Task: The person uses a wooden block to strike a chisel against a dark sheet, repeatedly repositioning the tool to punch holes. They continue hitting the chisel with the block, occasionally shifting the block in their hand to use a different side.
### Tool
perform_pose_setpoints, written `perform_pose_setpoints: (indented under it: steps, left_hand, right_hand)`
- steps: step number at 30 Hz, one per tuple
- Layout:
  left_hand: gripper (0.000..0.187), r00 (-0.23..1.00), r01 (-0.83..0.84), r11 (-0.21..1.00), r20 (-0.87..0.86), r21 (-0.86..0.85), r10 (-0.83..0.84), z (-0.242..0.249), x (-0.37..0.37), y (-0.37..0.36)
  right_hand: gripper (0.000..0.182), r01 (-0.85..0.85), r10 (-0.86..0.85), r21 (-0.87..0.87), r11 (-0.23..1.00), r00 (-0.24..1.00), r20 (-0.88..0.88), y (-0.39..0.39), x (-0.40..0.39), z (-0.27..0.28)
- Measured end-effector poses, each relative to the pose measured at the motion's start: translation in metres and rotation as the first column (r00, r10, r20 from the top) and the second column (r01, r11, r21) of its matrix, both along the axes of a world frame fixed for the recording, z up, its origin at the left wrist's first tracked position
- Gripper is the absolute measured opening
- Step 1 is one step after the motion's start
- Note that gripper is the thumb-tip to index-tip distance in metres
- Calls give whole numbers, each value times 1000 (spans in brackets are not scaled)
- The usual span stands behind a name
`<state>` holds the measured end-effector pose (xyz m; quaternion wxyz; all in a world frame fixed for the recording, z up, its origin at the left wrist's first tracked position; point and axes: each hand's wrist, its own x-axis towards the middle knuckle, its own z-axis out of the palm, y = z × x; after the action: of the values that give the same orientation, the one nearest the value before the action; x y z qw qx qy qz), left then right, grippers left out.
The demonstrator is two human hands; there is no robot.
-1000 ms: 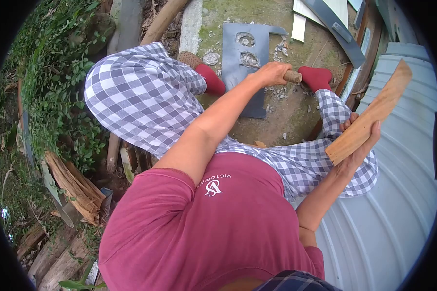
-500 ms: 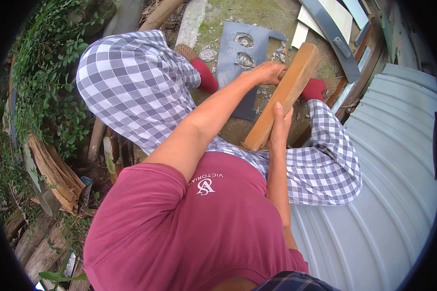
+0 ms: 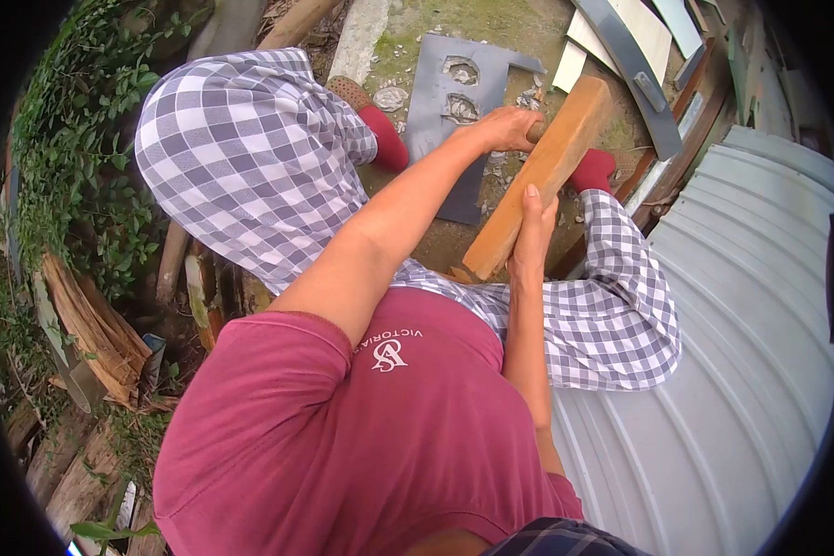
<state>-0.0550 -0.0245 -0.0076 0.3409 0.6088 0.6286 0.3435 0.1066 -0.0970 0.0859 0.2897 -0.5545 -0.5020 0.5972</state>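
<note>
**Wooden block (image 3: 539, 176) held slantwise between spread knees**

The right grip (image 3: 532, 236) is closed on the block's lower half. The left grip (image 3: 502, 130) clasps a round handle (image 3: 536, 132) near the upper half. A narrow strip of ground (image 3: 567, 227) separates the block's right edge from the right leg (image 3: 612, 315); a grey panel (image 3: 431, 130) lies leftward, under the left forearm (image 3: 408, 204).

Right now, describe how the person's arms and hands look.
The left hand and right hand are ungloved, with no watch or bracelet visible. The left arm and right arm are bare below short maroon sleeves, with no marking visible on them.
</note>
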Motion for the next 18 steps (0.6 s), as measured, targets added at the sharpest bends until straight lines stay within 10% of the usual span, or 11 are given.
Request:
perform_pose_setpoints:
  steps: [3, 8, 13, 14, 15, 18]
  left_hand:
    - [42, 1000, -7, 999, -2, -52, 7, 2, -7, -3]
    - [42, 998, -21, 994, 63, -105, 28, 11, -13, 3]
    - [43, 998, -22, 991, 56, -131, 30, 14, -14, 1]
    - [40, 996, -51, 993, 70, -105, 59, 16, -15, -1]
    - [38, 993, -78, 994, 85, -79, 84, 19, -16, -2]
    - [40, 975, -171, 985, 135, -35, 174, 25, -25, -2]
  right_hand:
    - [53, 54, -97, -224, 973, 978, -186, 14, 7, 23]
    - [52, 316, -294, 16, 949, 900, -323, 57, 30, 94]
    - [51, 358, -340, 321, 877, 934, -111, 34, 4, 30]
    - [53, 82, -102, 216, 973, 991, 83, 24, 9, -2]
    - [57, -64, -143, -560, 826, 937, -319, 11, 13, 2]
    - [53, 35, -141, -532, 846, 977, -160, -4, 8, -10]
